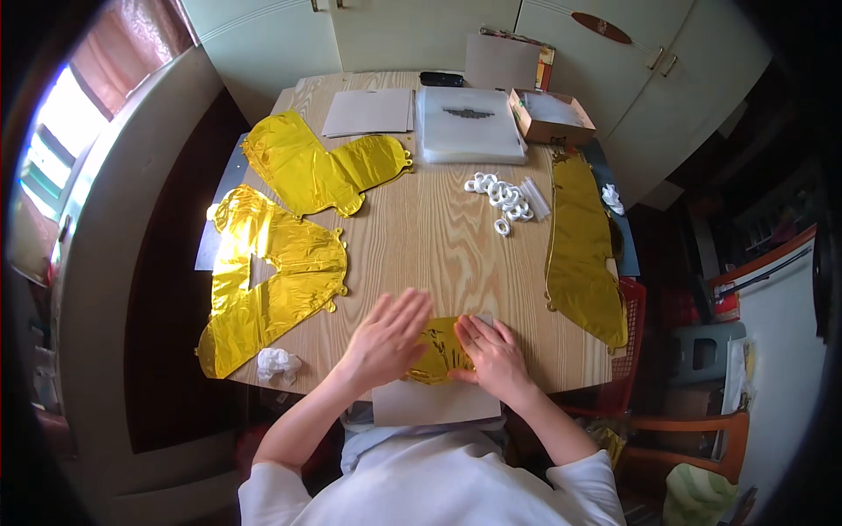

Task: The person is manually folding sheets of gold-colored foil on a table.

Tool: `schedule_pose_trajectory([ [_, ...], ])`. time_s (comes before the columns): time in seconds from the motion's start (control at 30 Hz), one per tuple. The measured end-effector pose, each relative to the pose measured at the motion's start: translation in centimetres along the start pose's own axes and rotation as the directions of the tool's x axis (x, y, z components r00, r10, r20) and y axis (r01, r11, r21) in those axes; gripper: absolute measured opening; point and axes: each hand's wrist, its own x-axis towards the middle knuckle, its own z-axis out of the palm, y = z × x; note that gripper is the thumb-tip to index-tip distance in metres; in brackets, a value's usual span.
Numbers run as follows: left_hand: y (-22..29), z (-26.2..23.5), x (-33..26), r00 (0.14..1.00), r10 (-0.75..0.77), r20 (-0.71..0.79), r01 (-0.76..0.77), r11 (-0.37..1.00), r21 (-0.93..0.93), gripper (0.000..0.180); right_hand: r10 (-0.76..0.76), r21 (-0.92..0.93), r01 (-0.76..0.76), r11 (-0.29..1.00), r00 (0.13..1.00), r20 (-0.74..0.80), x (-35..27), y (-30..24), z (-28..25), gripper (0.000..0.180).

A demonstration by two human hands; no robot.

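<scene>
Covering gold foil (444, 340) partly: right hand (496, 352)

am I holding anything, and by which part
Nothing is visibly gripped: the right hand lies on the gold foil at its right side; whether the left hand touches it can't be told.

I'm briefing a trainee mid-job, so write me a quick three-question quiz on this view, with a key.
1. True or false: the right hand rests on the small gold foil piece at the table's near edge.
2. Which small white things lie beside the clear strips?
3. Fill in: the open cardboard box stands to the ____ of the clear plastic stack.

Key:
1. True.
2. White rings.
3. Right.
</scene>
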Motion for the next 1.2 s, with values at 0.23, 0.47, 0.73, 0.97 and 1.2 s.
schedule_pose_trajectory([
  [0.23,0.8,4.3,1.6,0.975,0.211,-0.066,-0.214,0.975,-0.055,0.071,-0.003,0.024,0.005,1.0,0.997,-0.077,-0.4,-0.2,0.4,0.077],
  [0.47,0.7,4.8,1.8,0.974,0.216,-0.065,-0.219,0.975,-0.03,0.068,-0.285,-0.013,0.286,0.958,0.947,-0.151,-4.9,-4.8,-1.9,0.049],
  [0.73,0.7,4.3,1.7,0.978,0.204,-0.043,-0.206,0.977,-0.057,0.067,-0.314,-0.12,0.291,0.949,0.903,-0.293,-6.9,-5.9,-1.9,0.024],
  [0.97,0.9,4.4,1.7,0.98,0.199,-0.025,-0.2,0.978,-0.052,0.067,-0.376,-0.272,0.3,0.914,0.877,-0.299,-12.8,-1.3,-7.7,0.014],
  [1.2,1.5,4.6,1.0,0.984,0.17,-0.061,-0.17,0.986,0.006,0.064,-0.079,-0.203,-0.061,0.977,0.783,-0.617,-14.8,2.6,-11.7,0.015],
])
